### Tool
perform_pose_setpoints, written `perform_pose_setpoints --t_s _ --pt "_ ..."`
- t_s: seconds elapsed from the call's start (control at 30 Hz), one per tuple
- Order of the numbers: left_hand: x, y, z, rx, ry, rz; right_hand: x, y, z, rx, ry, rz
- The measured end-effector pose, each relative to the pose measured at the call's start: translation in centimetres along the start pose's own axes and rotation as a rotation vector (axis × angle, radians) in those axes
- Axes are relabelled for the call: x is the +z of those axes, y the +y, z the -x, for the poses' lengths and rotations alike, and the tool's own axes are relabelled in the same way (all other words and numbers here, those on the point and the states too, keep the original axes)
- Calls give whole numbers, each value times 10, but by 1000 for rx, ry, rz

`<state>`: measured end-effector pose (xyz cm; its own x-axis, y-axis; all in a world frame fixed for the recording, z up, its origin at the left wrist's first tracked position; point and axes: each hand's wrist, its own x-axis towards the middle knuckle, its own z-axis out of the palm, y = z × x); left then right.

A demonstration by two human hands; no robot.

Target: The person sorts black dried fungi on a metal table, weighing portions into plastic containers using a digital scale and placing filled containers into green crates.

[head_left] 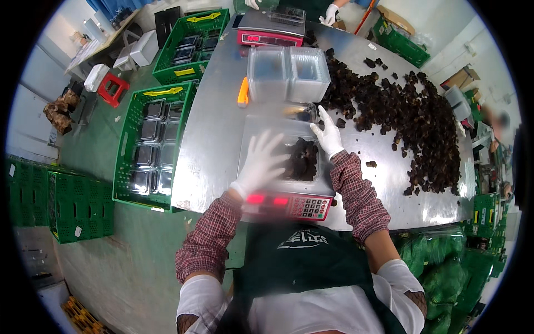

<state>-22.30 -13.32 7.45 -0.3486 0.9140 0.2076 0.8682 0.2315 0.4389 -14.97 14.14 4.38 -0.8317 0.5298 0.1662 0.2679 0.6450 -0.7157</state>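
Observation:
A clear plastic box (pixel 291 167) holding dark, frilly pieces that look like wood ear mushrooms (pixel 303 158) sits on a red-fronted digital scale (pixel 300 206) before me. My left hand (pixel 260 161), white-gloved and motion-blurred, hovers at the box's left side with its fingers spread, holding nothing visible. Beyond the box's right far corner is my right hand (pixel 328 135), also gloved, its thumb and fingers apart. Its fingertips are close to another clear container (pixel 302 113) with something dark inside; whether they touch it I cannot tell.
Stacked clear boxes (pixel 289 75) and an orange-handled tool (pixel 243 92) lie farther back. Loose dark pieces (pixel 395 111) cover the table's right side. A second scale (pixel 271 28) stands near a co-worker's gloved hand (pixel 330 15). Green crates (pixel 123 139) with packed boxes flank the left edge.

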Motion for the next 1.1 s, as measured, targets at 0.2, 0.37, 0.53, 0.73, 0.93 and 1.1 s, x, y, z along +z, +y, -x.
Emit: perform_pose_setpoints --t_s 0.2,0.37,0.53,0.73,0.93,1.1 --pt "-17 19 11 -144 261 253 -9 -4 -3 56 2 -569" --pt "-16 16 57 -562 553 743 -60 -49 56 -370 -27 -240" --pt "-14 20 69 -832 273 1093 -63 -37 135 -277 -118 -124" --pt "-1 17 68 -810 219 1240 -44 -20 137 384 -357 -713" --pt "-6 2 73 -750 260 1438 -28 -35 121 384 -415 -1024" --pt "-69 -35 92 -746 582 1483 16 -108 77 221 -451 -818"
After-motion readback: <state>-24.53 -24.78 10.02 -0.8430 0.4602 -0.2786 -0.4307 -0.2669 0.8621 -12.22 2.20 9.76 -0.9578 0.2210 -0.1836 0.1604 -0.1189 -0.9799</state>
